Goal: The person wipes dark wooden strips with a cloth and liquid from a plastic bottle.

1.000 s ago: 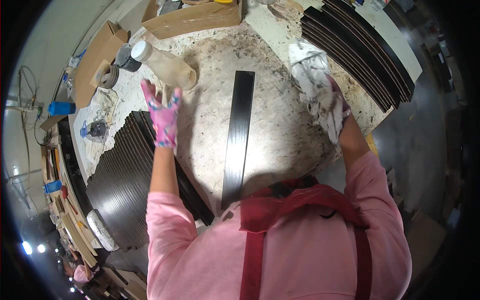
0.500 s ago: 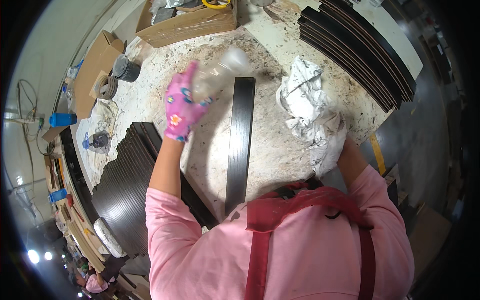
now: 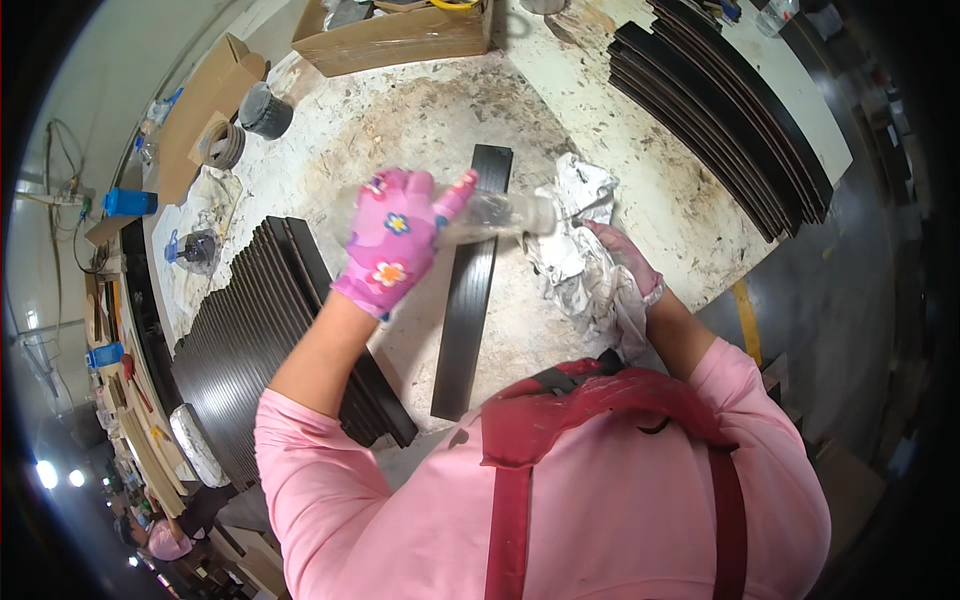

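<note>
My left hand [image 3: 395, 235], in a pink flowered glove, is closed around a clear plastic bottle [image 3: 492, 216]. The bottle lies sideways in the air, its white cap end pointing right against a crumpled white cloth [image 3: 590, 275]. Gloved as well, my right hand [image 3: 628, 258] grips that cloth, which hides part of its fingers. Beneath the bottle a single dark wood strip [image 3: 470, 320] rests on the stained white table [image 3: 420, 115], running away from me. The bottle crosses over its far part.
Many ridged dark strips [image 3: 250, 340] lie stacked at the left. More dark strips [image 3: 710, 130] stand fanned at the far right. A cardboard box [image 3: 400, 42] sits at the back, with a dark cup [image 3: 265, 110] and a blue-capped bottle [image 3: 195, 250] along the left side.
My left hand has swung the bottle from tilted upward to sideways, toward the cloth. My right hand has brought the cloth left and inward, so cap and cloth now meet above the strip.
</note>
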`<action>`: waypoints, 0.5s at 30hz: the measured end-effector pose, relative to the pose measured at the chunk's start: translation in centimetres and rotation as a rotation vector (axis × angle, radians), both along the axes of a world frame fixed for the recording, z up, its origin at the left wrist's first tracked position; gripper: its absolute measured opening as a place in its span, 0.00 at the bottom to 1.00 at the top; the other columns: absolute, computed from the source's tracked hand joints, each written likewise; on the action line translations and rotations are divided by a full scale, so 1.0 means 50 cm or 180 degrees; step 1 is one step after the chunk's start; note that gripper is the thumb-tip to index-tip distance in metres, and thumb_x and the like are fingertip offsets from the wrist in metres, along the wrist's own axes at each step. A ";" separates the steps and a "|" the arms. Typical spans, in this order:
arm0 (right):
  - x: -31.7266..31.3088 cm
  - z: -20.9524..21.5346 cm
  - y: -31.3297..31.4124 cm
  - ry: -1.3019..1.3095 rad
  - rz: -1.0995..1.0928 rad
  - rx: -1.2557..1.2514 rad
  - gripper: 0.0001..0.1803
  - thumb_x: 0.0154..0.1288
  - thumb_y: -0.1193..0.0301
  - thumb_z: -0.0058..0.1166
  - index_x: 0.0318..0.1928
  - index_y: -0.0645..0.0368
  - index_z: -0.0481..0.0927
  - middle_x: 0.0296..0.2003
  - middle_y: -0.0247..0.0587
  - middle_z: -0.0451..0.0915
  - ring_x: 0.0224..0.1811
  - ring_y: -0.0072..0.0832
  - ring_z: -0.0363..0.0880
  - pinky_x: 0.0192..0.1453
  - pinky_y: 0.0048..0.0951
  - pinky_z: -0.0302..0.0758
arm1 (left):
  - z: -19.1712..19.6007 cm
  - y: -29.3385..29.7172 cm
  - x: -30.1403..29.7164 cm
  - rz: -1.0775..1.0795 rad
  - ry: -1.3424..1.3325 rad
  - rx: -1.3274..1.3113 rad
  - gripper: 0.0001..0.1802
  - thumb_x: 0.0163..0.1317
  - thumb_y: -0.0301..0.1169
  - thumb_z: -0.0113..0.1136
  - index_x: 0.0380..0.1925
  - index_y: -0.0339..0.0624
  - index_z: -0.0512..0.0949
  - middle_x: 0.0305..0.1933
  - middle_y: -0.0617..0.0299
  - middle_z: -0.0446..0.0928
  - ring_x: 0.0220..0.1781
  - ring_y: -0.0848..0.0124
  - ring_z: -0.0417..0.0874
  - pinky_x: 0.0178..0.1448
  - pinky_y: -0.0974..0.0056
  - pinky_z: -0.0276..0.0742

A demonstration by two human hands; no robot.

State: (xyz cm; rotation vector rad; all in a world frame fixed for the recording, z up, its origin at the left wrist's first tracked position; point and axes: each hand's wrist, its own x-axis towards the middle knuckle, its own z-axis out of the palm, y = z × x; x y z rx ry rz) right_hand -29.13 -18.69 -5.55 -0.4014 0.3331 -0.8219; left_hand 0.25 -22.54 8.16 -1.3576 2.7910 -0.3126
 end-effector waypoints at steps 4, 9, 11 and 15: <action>0.018 -0.004 -0.006 0.0096 -0.0142 0.0659 0.17 0.75 0.70 0.42 0.56 0.66 0.73 0.45 0.45 0.83 0.43 0.31 0.84 0.50 0.32 0.82 | 0.029 -0.011 0.017 -0.0126 -0.0264 -0.0308 0.34 0.52 0.24 0.55 0.62 0.63 0.72 0.38 0.59 0.74 0.42 0.59 0.77 0.44 0.55 0.73; 0.034 0.049 0.021 0.0296 -0.0328 0.0974 0.17 0.75 0.67 0.40 0.54 0.65 0.75 0.44 0.46 0.83 0.40 0.31 0.85 0.47 0.33 0.82 | 0.044 -0.018 0.014 -0.0442 -0.0309 -0.0512 0.33 0.53 0.24 0.54 0.61 0.62 0.72 0.37 0.59 0.74 0.42 0.60 0.77 0.43 0.55 0.74; 0.023 0.048 0.015 0.0331 -0.0113 0.0961 0.18 0.73 0.64 0.42 0.52 0.64 0.76 0.43 0.45 0.83 0.42 0.32 0.84 0.50 0.34 0.81 | 0.047 -0.021 0.004 -0.0429 -0.0317 -0.0473 0.31 0.54 0.25 0.53 0.60 0.62 0.73 0.37 0.59 0.73 0.42 0.60 0.77 0.43 0.55 0.74; 0.009 0.044 0.053 0.0341 -0.0521 0.0945 0.18 0.69 0.63 0.47 0.50 0.64 0.78 0.41 0.43 0.83 0.43 0.30 0.82 0.52 0.32 0.79 | 0.034 -0.009 -0.014 -0.0608 -0.0217 -0.0450 0.32 0.52 0.27 0.55 0.61 0.61 0.72 0.38 0.59 0.73 0.44 0.58 0.76 0.45 0.54 0.73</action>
